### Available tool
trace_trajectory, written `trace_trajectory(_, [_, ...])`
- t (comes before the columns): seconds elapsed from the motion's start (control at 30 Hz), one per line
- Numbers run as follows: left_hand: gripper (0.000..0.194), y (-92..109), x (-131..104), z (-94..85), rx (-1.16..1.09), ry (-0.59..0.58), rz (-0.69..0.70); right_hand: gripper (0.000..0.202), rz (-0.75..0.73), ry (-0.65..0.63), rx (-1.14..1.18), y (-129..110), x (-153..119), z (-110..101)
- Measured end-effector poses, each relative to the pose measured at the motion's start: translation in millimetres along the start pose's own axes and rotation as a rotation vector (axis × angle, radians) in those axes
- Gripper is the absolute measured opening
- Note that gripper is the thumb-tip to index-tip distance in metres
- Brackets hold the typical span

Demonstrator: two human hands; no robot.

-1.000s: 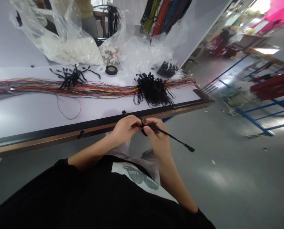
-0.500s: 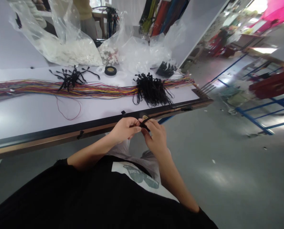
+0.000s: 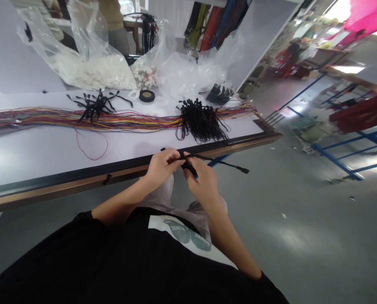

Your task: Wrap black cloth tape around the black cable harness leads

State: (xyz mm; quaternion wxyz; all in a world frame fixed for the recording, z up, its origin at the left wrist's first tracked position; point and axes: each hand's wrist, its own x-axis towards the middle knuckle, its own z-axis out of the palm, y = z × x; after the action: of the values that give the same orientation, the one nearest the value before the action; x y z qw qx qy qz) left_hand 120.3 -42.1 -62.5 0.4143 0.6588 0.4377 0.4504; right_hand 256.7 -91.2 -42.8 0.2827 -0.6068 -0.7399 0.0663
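A thin black cable stretches between my hands and out to the right, its black connector hanging past the table's edge. My left hand is closed, pinching the cable between thumb and fingers. Close beside it, my right hand is closed around a dark roll of black tape, mostly covered by the fingers, and the cable passes over that hand's index finger. Both hands are just off the front edge of the table. Whether tape is wound on the cable there cannot be made out.
Long coloured wires run along the table. On them lie a large pile of black cables and a smaller bunch. Behind are another tape roll and clear bags of white parts. A blue-framed rack stands right.
The cable's free end has swung down and away from the table edge, out over the floor. My left hand has risen slightly; the tape roll has turned so its pale core no longer shows.
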Motion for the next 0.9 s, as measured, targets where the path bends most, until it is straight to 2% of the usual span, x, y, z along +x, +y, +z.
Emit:
trace_trajectory(0.07, [0.01,-3,0,-1.6,0.169,0.038,0.158,0.04,0.021,0.005,0.021,-2,0,0])
trace_trajectory(0.2, [0.021,-2,0,-4.6,0.467,0.108,0.389,0.039,0.07,0.012,0.025,-10,0,-2])
trace_trajectory(0.3, [0.025,-1,0,-4.1,0.657,0.112,0.404,0.04,0.12,-0.033,-0.06,-17,1,-3])
trace_trajectory(0.4, [0.023,-1,2,-1.9,0.727,0.021,0.316,0.046,0.157,-0.114,-0.216,-22,3,-4])
trace_trajectory(0.53, [0.022,-2,4,-1.3,0.589,-0.09,0.142,0.05,0.162,-0.177,-0.364,-23,7,-7])
trace_trajectory(0.8, [0.008,4,6,-5.6,-0.118,-0.217,-0.186,0.046,0.084,-0.321,-0.381,-8,20,-8])
trace_trajectory(0.9, [0.009,11,7,-7.4,-0.28,-0.278,-0.306,0.045,0.063,-0.369,-0.344,-5,23,-8])
